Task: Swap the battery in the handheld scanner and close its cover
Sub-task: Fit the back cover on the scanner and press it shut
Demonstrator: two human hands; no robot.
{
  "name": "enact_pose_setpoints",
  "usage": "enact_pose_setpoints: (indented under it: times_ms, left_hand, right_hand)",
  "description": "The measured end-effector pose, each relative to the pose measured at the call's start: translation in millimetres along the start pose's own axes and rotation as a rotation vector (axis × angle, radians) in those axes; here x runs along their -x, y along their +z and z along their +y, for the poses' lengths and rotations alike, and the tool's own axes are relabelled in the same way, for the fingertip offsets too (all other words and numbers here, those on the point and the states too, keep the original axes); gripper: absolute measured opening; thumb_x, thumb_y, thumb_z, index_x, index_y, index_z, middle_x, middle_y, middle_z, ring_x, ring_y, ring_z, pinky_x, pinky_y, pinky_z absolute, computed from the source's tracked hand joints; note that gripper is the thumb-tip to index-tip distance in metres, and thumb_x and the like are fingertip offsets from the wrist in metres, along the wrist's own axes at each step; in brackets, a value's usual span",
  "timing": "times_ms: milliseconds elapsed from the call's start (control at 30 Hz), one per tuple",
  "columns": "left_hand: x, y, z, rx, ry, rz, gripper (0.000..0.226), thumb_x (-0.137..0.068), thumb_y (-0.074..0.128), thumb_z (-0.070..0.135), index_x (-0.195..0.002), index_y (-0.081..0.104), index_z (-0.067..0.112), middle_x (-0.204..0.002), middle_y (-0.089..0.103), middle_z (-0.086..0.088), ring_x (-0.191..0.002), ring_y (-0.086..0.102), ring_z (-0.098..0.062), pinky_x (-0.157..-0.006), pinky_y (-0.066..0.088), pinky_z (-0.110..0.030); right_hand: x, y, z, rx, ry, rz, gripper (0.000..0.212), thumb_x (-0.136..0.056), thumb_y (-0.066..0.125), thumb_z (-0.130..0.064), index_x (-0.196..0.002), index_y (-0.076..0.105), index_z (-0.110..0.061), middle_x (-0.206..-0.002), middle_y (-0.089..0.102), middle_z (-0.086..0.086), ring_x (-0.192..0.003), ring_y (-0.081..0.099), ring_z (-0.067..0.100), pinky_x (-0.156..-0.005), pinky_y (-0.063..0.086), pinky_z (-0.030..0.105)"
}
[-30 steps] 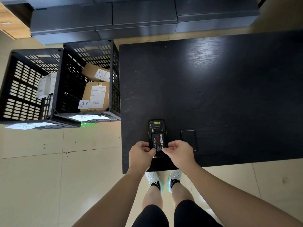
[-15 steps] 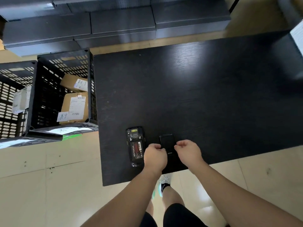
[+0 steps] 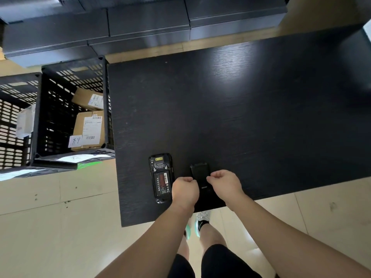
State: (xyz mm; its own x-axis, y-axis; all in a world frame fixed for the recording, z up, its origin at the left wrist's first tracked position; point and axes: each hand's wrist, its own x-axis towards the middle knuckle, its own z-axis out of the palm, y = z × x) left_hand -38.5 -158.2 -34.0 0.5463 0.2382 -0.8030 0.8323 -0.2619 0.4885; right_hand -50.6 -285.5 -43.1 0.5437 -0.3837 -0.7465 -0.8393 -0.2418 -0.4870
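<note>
The handheld scanner (image 3: 160, 177) lies face down near the front left of the black table (image 3: 241, 117). Its back is uncovered, and a battery (image 3: 162, 184) with a red label sits in the bay. Just to its right lies the black battery cover (image 3: 200, 177), flat on the table. My left hand (image 3: 185, 189) pinches the cover's left edge and my right hand (image 3: 226, 184) pinches its right edge. The near end of the cover is hidden between my hands.
Two black slatted crates (image 3: 40, 121) stand on the floor left of the table, the nearer one holding labelled cardboard boxes (image 3: 89, 129). Dark cabinets (image 3: 140, 23) run along the far side. The table's front edge lies close behind my wrists.
Both hands left the scanner and moved right to the battery cover, where they now grip its two sides. The camera view swung right as well.
</note>
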Motion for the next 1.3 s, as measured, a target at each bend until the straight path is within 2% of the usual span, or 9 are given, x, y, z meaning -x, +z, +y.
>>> enact_pose_setpoints:
  times_ms: [100,233,367,467,633,767,900,1033,1300]
  left_hand:
    - [-1,0,-1,0.014,0.002,0.003,0.019,-0.085,0.056,0.009,-0.07,0.062,0.019,-0.072,0.06,-0.001,-0.062,0.051,-0.017,-0.054,0.04,-0.022]
    - [0,1,-1,0.017,-0.002,0.023,0.031,-0.085,0.057,0.008,-0.059,0.051,0.024,-0.07,0.056,-0.001,-0.065,0.05,-0.02,-0.056,0.04,-0.025]
    - [-1,2,-3,0.009,0.005,0.02,0.007,-0.087,0.06,0.015,-0.092,0.063,0.02,-0.09,0.067,-0.001,-0.075,0.06,-0.015,-0.056,0.043,-0.022]
    - [-2,3,-4,0.011,0.005,0.025,0.018,-0.086,0.062,0.019,-0.104,0.063,0.018,-0.094,0.067,-0.001,-0.08,0.062,-0.015,-0.058,0.044,-0.023]
    - [0,2,-2,0.041,0.012,0.016,0.016,-0.087,0.065,0.022,-0.103,0.062,0.023,-0.083,0.066,0.008,-0.068,0.061,-0.005,-0.053,0.043,-0.019]
    - [2,-7,1,0.063,0.072,0.003,0.017,-0.088,0.066,0.022,-0.105,0.066,0.02,-0.087,0.07,0.006,-0.078,0.066,-0.008,-0.063,0.051,-0.022]
    - [3,-34,5,0.104,0.129,0.013,0.013,-0.086,0.069,0.021,-0.1,0.068,0.022,-0.088,0.073,-0.001,-0.085,0.071,-0.02,-0.079,0.061,-0.04]
    - [0,-75,6,0.101,0.185,0.044,0.013,-0.083,0.073,0.022,-0.096,0.07,0.021,-0.088,0.075,-0.003,-0.077,0.069,-0.017,-0.075,0.059,-0.035]
    - [-15,-126,-13,0.047,0.24,0.055,0.01,-0.085,0.072,0.014,-0.094,0.068,0.016,-0.089,0.073,-0.01,-0.078,0.068,-0.022,-0.078,0.058,-0.039]
  right_hand:
    - [3,-1,0,-0.002,-0.015,-0.002,0.018,-0.08,0.077,-0.029,-0.096,0.068,-0.025,-0.09,0.068,-0.008,-0.082,0.062,0.009,-0.06,0.047,0.023]
    - [5,-4,0,-0.016,-0.031,-0.014,0.022,-0.079,0.08,-0.027,-0.096,0.065,-0.026,-0.088,0.069,-0.008,-0.081,0.063,0.007,-0.061,0.047,0.021]
    - [5,-5,2,-0.042,-0.056,-0.052,0.02,-0.082,0.077,-0.029,-0.099,0.066,-0.026,-0.087,0.069,-0.009,-0.081,0.064,0.007,-0.062,0.049,0.02]
    - [4,-8,2,-0.065,-0.039,-0.09,0.013,-0.085,0.075,-0.026,-0.092,0.064,-0.028,-0.089,0.069,-0.006,-0.082,0.067,0.012,-0.063,0.053,0.023]
    - [5,-9,-2,-0.162,0.0,-0.168,0.012,-0.09,0.07,-0.013,-0.092,0.062,-0.022,-0.09,0.069,0.004,-0.078,0.07,0.017,-0.055,0.057,0.019]
    - [10,-10,-8,-0.227,-0.005,-0.191,0.014,-0.091,0.067,-0.008,-0.091,0.063,-0.022,-0.089,0.071,0.006,-0.08,0.071,0.018,-0.058,0.059,0.022]
    - [20,-2,-26,-0.215,-0.039,-0.22,0.011,-0.089,0.07,-0.012,-0.097,0.066,-0.019,-0.091,0.073,0.004,-0.081,0.073,0.018,-0.064,0.062,0.026]
    - [32,18,-46,-0.167,-0.116,-0.216,0.012,-0.084,0.075,-0.02,-0.094,0.07,-0.019,-0.09,0.073,0.0,-0.077,0.073,0.015,-0.063,0.059,0.021]
    - [42,67,-58,-0.002,-0.215,-0.21,0.016,-0.08,0.077,-0.022,-0.093,0.072,-0.014,-0.095,0.073,0.007,-0.082,0.073,0.025,-0.08,0.061,0.041]
